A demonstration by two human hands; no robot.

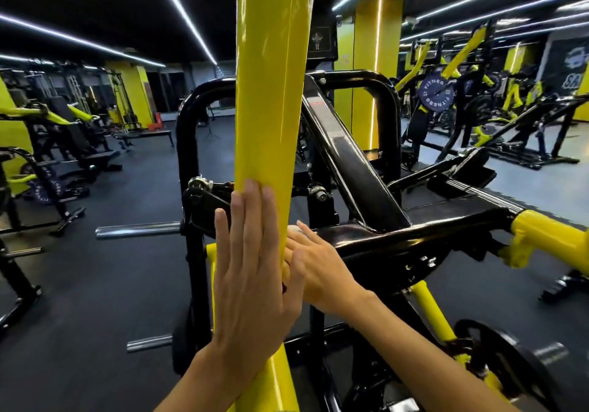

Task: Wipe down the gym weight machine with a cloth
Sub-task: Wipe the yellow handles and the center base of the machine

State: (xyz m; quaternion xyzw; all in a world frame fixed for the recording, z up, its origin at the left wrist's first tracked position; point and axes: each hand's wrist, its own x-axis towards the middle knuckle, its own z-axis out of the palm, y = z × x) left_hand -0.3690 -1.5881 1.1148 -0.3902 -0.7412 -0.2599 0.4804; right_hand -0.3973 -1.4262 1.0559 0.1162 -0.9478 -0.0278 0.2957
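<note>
Both hands on the machine: left hand (251,271) laid flat, fingers straight, against the near face of the tall glossy yellow steel upright (271,92); right hand (314,263) reaching behind that upright, fingers pressed over a small white cloth (292,229), only a corner of it showing. Cannot tell whether those fingers pinch the cloth or merely press it.

Largest to smallest: black-and-yellow weight machine all around, black tubular frame (350,80) behind, black angled arm (398,242) to the right, 2 chrome plate pegs (137,231) at the left.

Step in hand, by the look of it: wiping the upright's far side, left hand bracing. Next move likely calls for sliding the cloth along the post with steady pressure, then on to the black arm.
</note>
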